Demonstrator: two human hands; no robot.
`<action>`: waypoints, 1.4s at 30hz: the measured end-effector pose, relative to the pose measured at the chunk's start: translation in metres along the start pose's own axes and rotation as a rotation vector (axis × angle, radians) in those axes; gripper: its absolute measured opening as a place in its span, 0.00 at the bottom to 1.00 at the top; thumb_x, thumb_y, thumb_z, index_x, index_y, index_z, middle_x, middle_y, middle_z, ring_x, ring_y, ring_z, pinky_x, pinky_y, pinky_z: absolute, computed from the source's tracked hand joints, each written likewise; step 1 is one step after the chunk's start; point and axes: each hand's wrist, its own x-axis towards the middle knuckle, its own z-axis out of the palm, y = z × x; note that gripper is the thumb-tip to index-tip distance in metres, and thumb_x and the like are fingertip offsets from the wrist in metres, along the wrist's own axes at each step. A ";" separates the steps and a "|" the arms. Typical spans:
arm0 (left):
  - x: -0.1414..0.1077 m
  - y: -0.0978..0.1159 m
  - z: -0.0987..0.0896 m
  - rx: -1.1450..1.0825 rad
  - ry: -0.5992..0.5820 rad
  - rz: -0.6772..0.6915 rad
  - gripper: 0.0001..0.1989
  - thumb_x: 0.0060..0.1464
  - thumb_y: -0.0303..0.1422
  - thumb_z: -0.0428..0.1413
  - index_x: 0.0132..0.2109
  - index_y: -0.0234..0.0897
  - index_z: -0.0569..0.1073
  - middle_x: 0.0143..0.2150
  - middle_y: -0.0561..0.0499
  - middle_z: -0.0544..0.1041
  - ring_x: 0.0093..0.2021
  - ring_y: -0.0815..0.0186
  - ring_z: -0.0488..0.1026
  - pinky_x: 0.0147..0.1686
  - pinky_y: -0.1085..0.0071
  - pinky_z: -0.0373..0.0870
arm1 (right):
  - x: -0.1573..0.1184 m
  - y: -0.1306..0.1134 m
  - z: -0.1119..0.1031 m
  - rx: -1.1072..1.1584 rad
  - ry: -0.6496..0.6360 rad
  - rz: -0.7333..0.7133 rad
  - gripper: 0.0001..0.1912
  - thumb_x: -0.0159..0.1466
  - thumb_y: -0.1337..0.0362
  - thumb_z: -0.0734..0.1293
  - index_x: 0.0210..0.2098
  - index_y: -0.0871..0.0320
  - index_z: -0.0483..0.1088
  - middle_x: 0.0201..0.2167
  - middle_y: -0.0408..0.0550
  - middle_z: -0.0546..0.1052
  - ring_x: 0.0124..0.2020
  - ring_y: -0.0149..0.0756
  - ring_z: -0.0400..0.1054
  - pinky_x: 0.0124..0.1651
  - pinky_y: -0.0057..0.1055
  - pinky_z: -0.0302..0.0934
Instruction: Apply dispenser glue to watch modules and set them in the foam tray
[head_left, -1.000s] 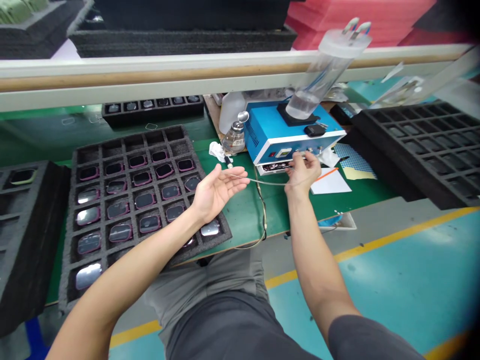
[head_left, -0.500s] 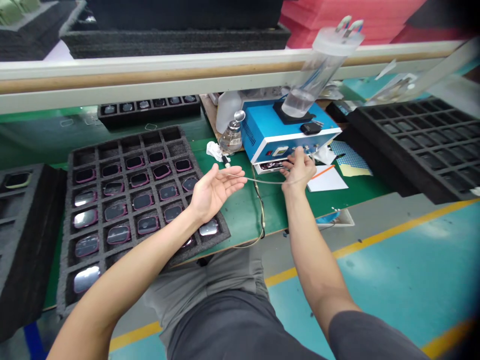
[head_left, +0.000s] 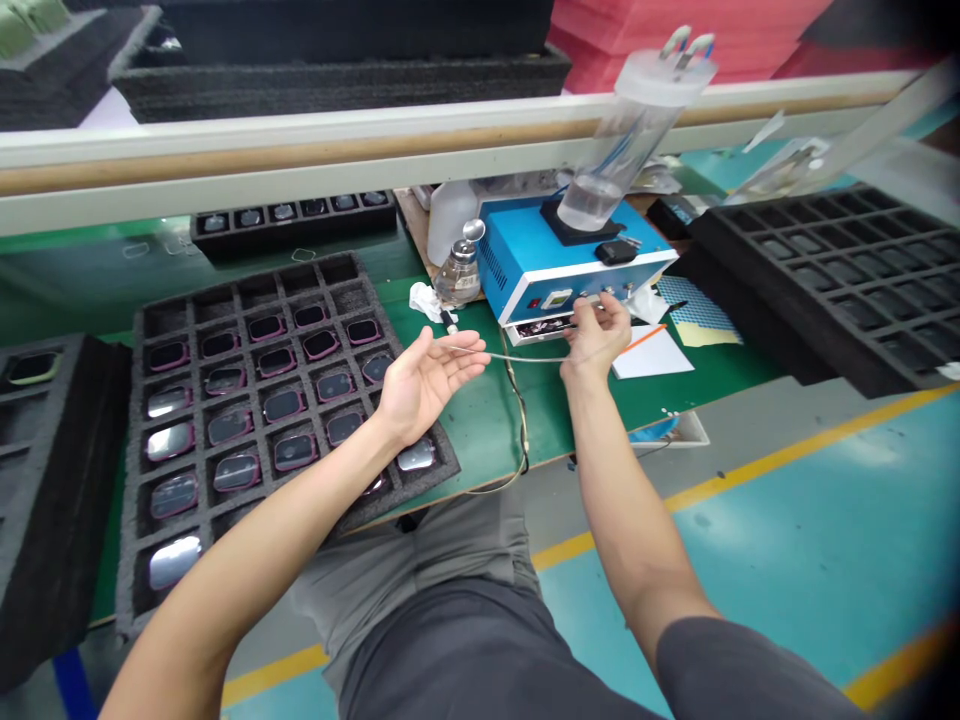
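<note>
My left hand (head_left: 427, 388) is palm up with its fingers stretched out, above the right edge of a grey foam tray (head_left: 446, 450) of watch-like pieces (head_left: 285, 404). A thin clear tube (head_left: 525, 358) runs across its fingers toward my right hand (head_left: 598, 335). My right hand has its fingers curled at the front panel of a blue box (head_left: 540, 255); what its fingertips grip, if anything, is too small to tell. A clear cylinder (head_left: 600, 190) with some liquid stands tilted in view on the box. Below the panel is a shallow drawer (head_left: 534, 336).
A glass bottle (head_left: 457, 275) and white tissue (head_left: 425, 301) stand left of the box. White paper (head_left: 654, 358) with an orange stick lies to its right. Foam trays (head_left: 847, 290) fill the far right, and another (head_left: 67, 450) the left. A shelf rail (head_left: 315, 150) crosses behind.
The view has shifted slightly. My right hand's fingers have changed position a little at the box's front panel, while my left hand stays open with its palm up.
</note>
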 end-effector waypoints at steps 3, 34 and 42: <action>0.000 0.000 0.000 0.009 0.014 -0.006 0.24 0.69 0.42 0.48 0.42 0.28 0.83 0.43 0.37 0.84 0.44 0.59 0.82 0.53 0.67 0.75 | -0.002 -0.002 0.001 -0.004 -0.011 0.026 0.21 0.54 0.58 0.74 0.44 0.56 0.68 0.34 0.38 0.71 0.26 0.24 0.67 0.19 0.18 0.59; 0.000 -0.001 -0.002 -0.013 -0.001 -0.003 0.28 0.71 0.39 0.41 0.43 0.26 0.83 0.44 0.37 0.84 0.45 0.59 0.82 0.52 0.67 0.76 | 0.000 -0.003 0.001 -0.056 -0.065 0.137 0.20 0.57 0.48 0.73 0.32 0.57 0.68 0.23 0.39 0.75 0.16 0.22 0.65 0.11 0.16 0.54; 0.001 -0.001 -0.002 0.004 -0.003 0.004 0.29 0.72 0.39 0.40 0.42 0.27 0.83 0.44 0.38 0.84 0.45 0.60 0.82 0.51 0.67 0.76 | -0.002 -0.004 0.001 -0.059 -0.064 0.131 0.19 0.58 0.49 0.73 0.36 0.57 0.68 0.24 0.37 0.75 0.16 0.22 0.65 0.11 0.16 0.54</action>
